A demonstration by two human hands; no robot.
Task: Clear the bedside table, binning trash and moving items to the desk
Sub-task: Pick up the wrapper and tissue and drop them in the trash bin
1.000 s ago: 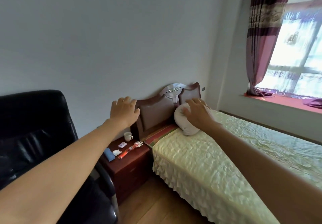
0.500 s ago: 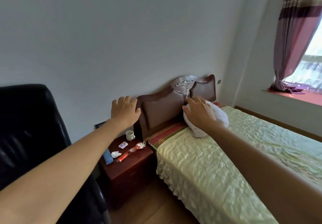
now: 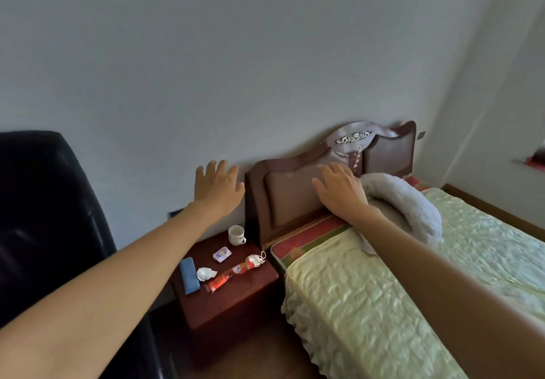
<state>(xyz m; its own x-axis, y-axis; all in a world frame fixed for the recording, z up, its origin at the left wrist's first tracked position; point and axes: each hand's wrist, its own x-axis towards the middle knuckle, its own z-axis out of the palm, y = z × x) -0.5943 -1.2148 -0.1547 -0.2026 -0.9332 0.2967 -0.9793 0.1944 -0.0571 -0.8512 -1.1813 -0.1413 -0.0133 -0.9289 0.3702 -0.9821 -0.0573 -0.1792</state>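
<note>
Bedside table (image 3: 236,299) now nearer, nothing cleared yet.
Your right hand (image 3: 342,191) has left the pillow (image 3: 407,201); both it and your left hand (image 3: 216,186) are spread and empty, so reach for the cup (image 3: 236,234).

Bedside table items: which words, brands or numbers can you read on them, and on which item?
None can be read.
Red wrapper: print is there, but blurred.
Small purple packet: a picture, any letters too small.
White cup, blue case: no text visible.
</note>
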